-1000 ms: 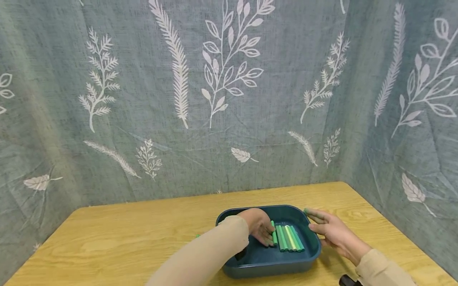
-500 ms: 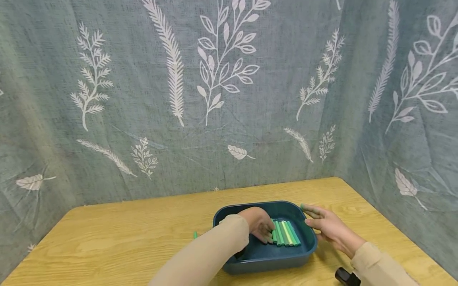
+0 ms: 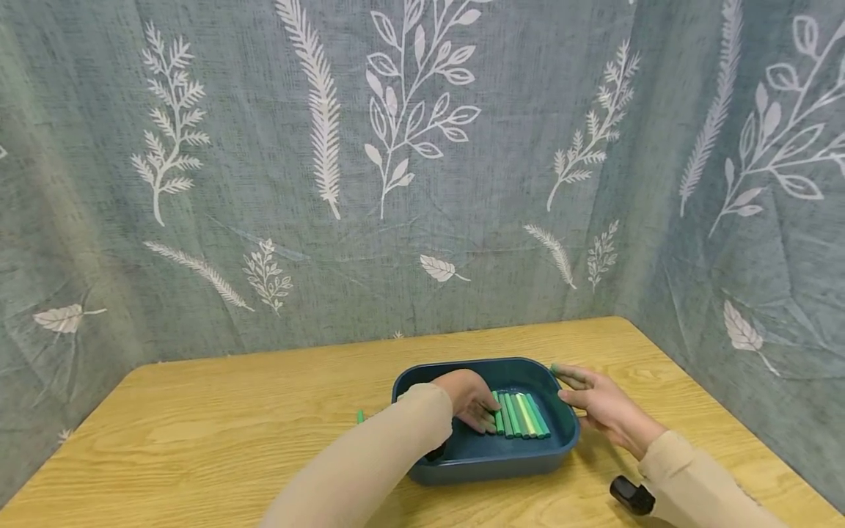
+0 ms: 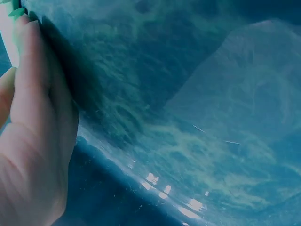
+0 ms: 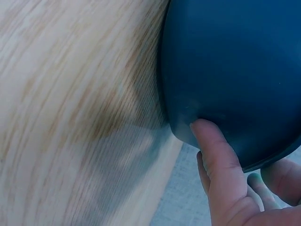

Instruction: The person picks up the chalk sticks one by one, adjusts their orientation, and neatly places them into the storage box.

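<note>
A dark blue plastic tub (image 3: pixel 488 469) stands on the wooden table. A row of green chalk-like sticks (image 3: pixel 521 416), one of them paler, lies side by side on its floor. My left hand (image 3: pixel 472 402) reaches into the tub with straight fingers, tips against the leftmost stick. In the left wrist view, the fingers (image 4: pixel 35 84) lie along a pale green stick (image 4: pixel 8 35), thumb on its other side. My right hand (image 3: pixel 607 407) holds the tub's right wall, thumb at the rim. In the right wrist view, one finger (image 5: pixel 214 146) presses the outer wall.
Left of the tub, a small green stick end (image 3: pixel 360 416) shows past the left sleeve (image 3: pixel 356 469). A black wrist device (image 3: pixel 632 496) sits below the right sleeve. A patterned curtain (image 3: pixel 396 183) hangs behind the wooden table (image 3: pixel 251 411).
The leftmost stick, set apart from the row before, now lies close beside it, with my left fingers still at it. My right hand stays at the tub's right side.
</note>
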`<state>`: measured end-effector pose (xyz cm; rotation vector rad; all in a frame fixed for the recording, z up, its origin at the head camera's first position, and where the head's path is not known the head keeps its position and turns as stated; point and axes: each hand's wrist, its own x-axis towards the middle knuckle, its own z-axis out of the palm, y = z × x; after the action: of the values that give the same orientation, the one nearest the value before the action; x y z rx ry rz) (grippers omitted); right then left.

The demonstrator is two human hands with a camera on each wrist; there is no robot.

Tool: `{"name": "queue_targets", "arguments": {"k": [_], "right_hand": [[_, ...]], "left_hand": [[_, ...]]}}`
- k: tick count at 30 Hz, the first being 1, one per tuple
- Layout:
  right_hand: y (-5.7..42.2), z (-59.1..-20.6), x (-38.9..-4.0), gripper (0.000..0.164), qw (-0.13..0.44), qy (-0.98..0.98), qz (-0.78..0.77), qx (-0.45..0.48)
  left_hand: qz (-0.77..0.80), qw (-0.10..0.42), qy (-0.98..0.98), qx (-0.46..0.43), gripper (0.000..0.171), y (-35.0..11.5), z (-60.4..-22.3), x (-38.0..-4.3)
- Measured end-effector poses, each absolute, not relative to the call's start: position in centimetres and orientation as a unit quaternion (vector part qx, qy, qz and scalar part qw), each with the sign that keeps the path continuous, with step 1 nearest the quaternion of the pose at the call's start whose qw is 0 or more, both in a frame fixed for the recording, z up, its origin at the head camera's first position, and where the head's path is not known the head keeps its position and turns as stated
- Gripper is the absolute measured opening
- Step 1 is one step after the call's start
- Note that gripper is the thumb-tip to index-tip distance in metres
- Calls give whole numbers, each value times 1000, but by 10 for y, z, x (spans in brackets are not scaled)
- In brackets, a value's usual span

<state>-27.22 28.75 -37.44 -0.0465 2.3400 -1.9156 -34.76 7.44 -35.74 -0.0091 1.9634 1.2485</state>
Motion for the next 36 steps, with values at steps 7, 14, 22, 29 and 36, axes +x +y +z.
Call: {"name": "queue_targets", "arguments": {"k": [7,14,22,29,36], "right_hand": [[279,-371,-273,57,59,771,-633,-25],[277,-374,-274,58,63,773,-631,-22],[280,-375,-273,58,66,766,-639,-23],[282,-374,-269,59,67,773,-630,-17],[281,-373,-268,59,73,771,-632,-21]], "left_hand": [[525,398,752,-15,29,65,-353,-345],[519,436,736,1,39,58,-352,-341],[572,415,708,-8,43,45,-331,-340],[598,372,710,19,41,22,-308,-336],[624,336,705,26,41,-10,-288,-330]]}}
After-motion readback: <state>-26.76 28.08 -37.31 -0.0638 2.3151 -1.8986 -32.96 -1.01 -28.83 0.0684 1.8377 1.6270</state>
